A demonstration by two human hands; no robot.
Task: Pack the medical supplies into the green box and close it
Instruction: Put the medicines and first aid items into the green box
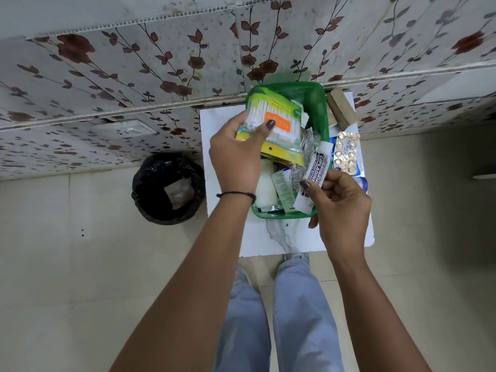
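Here, left hand point(236, 154) clasps cotton-bud pack point(271, 124) over green box point(320, 114), right hand point(341, 208) pinching ointment tube point(312, 178), probably for packing.

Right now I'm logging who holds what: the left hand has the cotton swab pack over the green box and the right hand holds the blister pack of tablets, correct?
Not quite. In the head view the right hand holds the white ointment tube; the blister pack lies on the table.
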